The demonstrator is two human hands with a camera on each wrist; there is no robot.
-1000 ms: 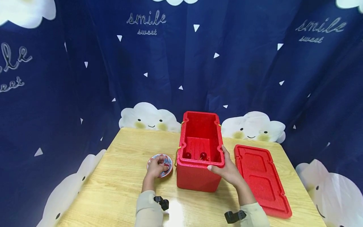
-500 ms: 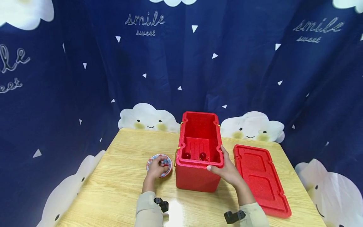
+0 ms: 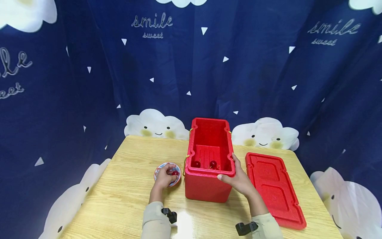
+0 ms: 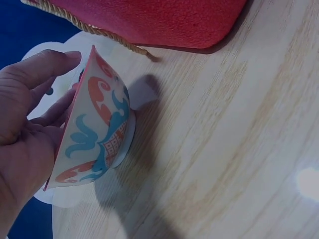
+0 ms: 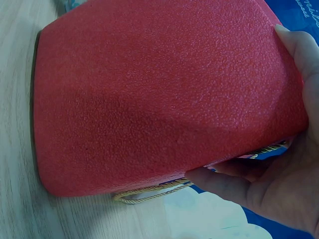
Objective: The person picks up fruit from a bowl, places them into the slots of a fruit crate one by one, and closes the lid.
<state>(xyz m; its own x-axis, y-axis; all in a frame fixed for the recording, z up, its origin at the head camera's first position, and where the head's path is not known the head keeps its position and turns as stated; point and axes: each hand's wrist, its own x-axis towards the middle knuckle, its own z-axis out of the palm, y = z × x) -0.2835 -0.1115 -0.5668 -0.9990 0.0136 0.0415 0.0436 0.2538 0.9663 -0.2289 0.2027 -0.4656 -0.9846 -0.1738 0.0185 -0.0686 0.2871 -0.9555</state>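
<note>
In the head view my left hand (image 3: 164, 177) reaches into a small patterned bowl (image 4: 102, 117). Its fingers and thumb curl about a glossy red cherry (image 3: 175, 173); the bowl's wall hides most of this in the left wrist view. Just to the right stands a tall red box (image 3: 206, 187) without its lid. My right hand (image 3: 240, 179) grips the box's near right corner, thumb over the front rim and fingers along the right side. Inside on the floor of the box lie a cherry (image 3: 213, 164) and another cherry (image 3: 197, 164).
A red lid (image 3: 276, 189) lies flat on the wooden table (image 3: 119, 199), right of the box. Gold cord (image 5: 149, 191) hangs at the box's sides. Behind the table's far edge hangs a blue curtain (image 3: 179, 66) with cloud prints.
The left hand's fingers have shifted slightly inside the bowl, and the red cherry shows a little higher between them. The right hand and the box have stayed in place.
</note>
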